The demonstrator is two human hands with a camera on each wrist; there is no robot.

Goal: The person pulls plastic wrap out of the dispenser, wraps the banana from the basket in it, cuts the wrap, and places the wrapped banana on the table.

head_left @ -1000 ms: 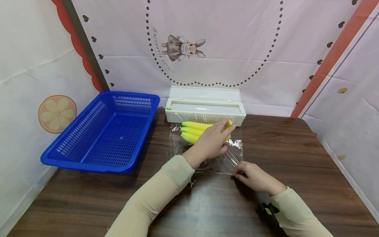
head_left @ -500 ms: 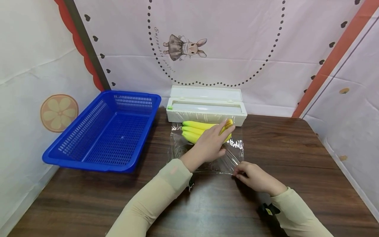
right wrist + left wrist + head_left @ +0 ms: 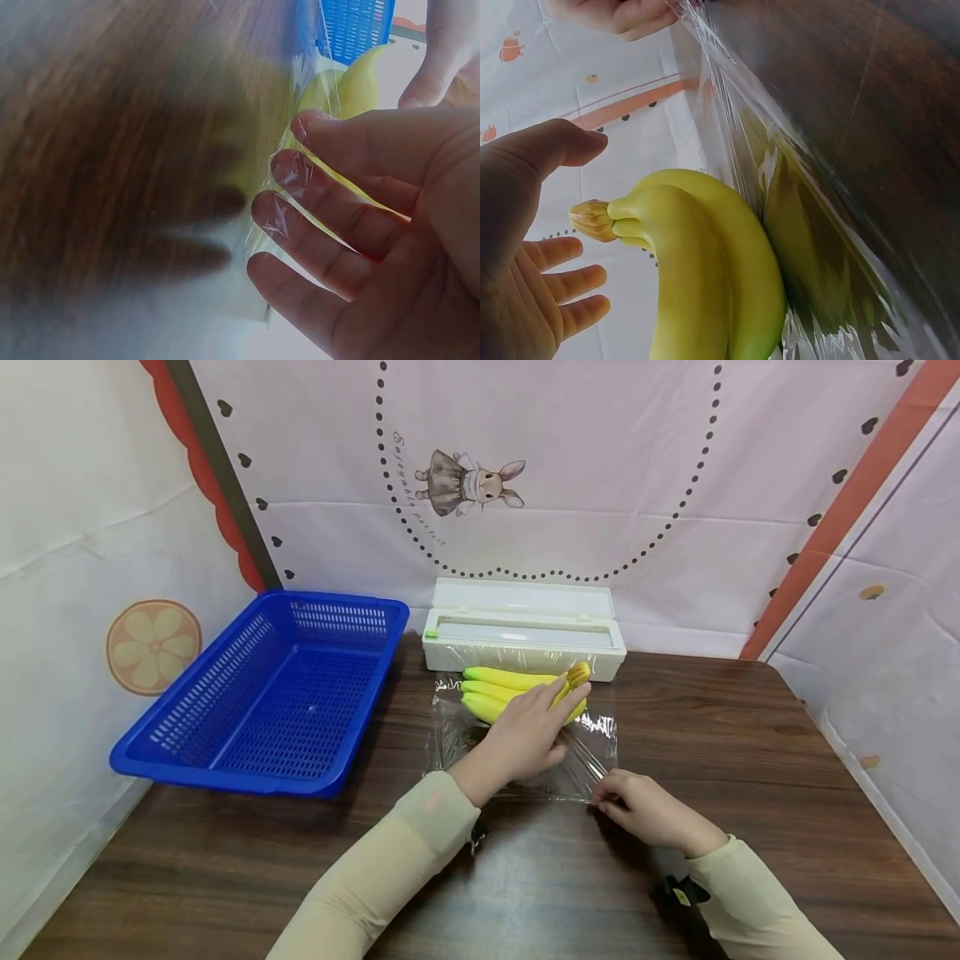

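A bunch of yellow bananas [image 3: 486, 688] with green tips lies on a sheet of clear cling film [image 3: 588, 758]. My left hand [image 3: 517, 739] hovers over the right part of the bunch. In the left wrist view its fingers are spread beside the brown stem [image 3: 592, 220], and a gap shows between hand and fruit. At the film's near right corner, my right hand [image 3: 648, 806] pinches the edge; the right wrist view has the film [image 3: 296, 169] over its fingertips. Behind the bananas stands a white cling film dispenser [image 3: 525, 658], lid up, with the film running out over its front.
A blue perforated plastic basket [image 3: 247, 781] stands on the left of the dark wooden table [image 3: 720, 735]. Printed cloth walls [image 3: 600, 460] close off the back and both sides.
My left hand has drawn back slightly toward me and to the left, showing more of the banana stem. The right hand keeps its place at the film's corner.
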